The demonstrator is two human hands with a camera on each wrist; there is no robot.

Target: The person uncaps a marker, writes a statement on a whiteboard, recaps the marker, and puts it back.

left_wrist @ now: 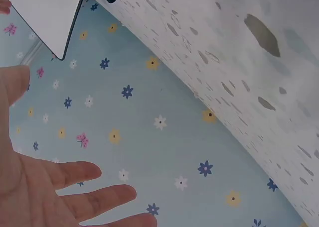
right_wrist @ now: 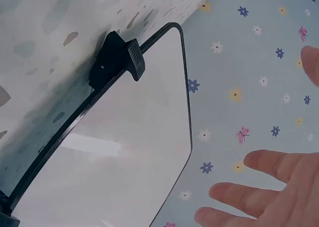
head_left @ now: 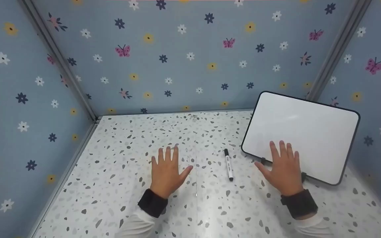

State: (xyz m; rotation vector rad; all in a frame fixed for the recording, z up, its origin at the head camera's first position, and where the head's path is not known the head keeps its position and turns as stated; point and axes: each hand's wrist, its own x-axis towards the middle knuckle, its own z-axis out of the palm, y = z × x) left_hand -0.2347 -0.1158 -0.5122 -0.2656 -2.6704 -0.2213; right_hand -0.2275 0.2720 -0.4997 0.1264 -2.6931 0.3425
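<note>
A whiteboard (head_left: 309,132) with a thin black frame leans back at the right of the table, its blank white face toward me. Black clip feet (right_wrist: 117,60) hold its lower edge. Left of it lies a marker (head_left: 229,167), white with black ends. My left hand (head_left: 167,173) is spread, palm down, to the left of the marker and holds nothing. With fingers straight and thumb out, my right hand (head_left: 283,170) overlaps the board's lower edge in the head view. In the right wrist view its fingers (right_wrist: 269,167) stand apart from the board, with nothing in them.
The speckled white table (head_left: 111,172) is enclosed by pale blue panels (head_left: 177,76) printed with flowers and butterflies. Grey metal posts (head_left: 58,59) stand at the back corners. A dark band (head_left: 153,202) circles each wrist, below white sleeves.
</note>
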